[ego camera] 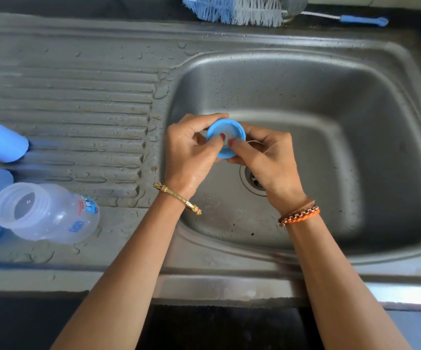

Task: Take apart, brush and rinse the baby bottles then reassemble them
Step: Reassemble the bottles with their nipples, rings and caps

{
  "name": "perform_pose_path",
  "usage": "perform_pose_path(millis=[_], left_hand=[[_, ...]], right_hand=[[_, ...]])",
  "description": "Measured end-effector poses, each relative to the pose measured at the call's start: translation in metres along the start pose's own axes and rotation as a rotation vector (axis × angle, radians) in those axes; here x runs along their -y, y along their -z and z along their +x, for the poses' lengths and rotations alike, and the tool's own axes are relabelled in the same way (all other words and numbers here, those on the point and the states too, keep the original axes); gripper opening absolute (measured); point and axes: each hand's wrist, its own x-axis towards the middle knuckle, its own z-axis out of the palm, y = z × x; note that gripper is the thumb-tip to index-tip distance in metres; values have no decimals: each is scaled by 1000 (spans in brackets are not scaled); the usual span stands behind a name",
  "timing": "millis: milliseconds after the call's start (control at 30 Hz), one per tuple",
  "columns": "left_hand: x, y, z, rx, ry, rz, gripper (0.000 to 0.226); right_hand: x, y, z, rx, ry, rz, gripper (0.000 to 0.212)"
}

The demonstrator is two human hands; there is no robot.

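While both hands meet over the basin of the wet stainless-steel sink (355,102), the round blue plastic bottle collar ring (226,127) sits right between them, open side up toward the camera. Left hand (191,152) grips it from nine o'clock, fingers curled over the far rim, thumb pressed down into the opening. Right hand (262,157) comes in from three o'clock, its thumb also tucked inside the ring, fingers wrapped beneath; a pale translucent piece shows inside the ring, though what it is I cannot tell. Both thumbs nearly touch at the ring's centre. The drain (255,181) lies just at five o'clock from the ring, partly under the right hand.

Over on the ribbed draining board, at eight o'clock from the hands, the clear plastic baby bottle body (50,213) lies on its side, threaded mouth open toward the camera. Light blue plastic caps (0,138) lie beside it at the left edge. At twelve o'clock, behind the basin, the blue-and-white bristled bottle brush (234,10) lies on the dark counter.
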Motion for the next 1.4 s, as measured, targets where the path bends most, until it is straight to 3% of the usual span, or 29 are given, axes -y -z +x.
perform_pose_path(millis=[100, 233, 400, 567, 767, 933, 1033, 1233, 1400], left_hand=[[-5, 1, -3, 111, 111, -116, 36], [-12, -1, -4, 141, 171, -167, 30], [-4, 2, -1, 60, 62, -72, 28], [0, 0, -1, 61, -24, 6, 31], [3, -5, -3, 40, -41, -36, 31], [-2, -8, -5, 66, -11, -83, 33], [-3, -8, -5, 89, -14, -74, 42], [-2, -9, -6, 41, 17, -38, 29], [-3, -9, -8, -29, -4, -55, 24]], right_hand=[[-2, 1, 2, -113, 31, -103, 10], [-4, 4, 1, -165, 16, -35, 9], [-4, 5, -1, -45, 42, -56, 23], [-1, 6, -1, -85, 56, -133, 26], [1, 6, -1, -152, 33, -59, 22], [1, 9, 0, -81, -19, 100, 15], [-2, 9, 1, -105, 19, 31, 15], [-4, 4, 1, -197, 110, -85, 20], [-2, 3, -1, -81, 66, 0, 18]])
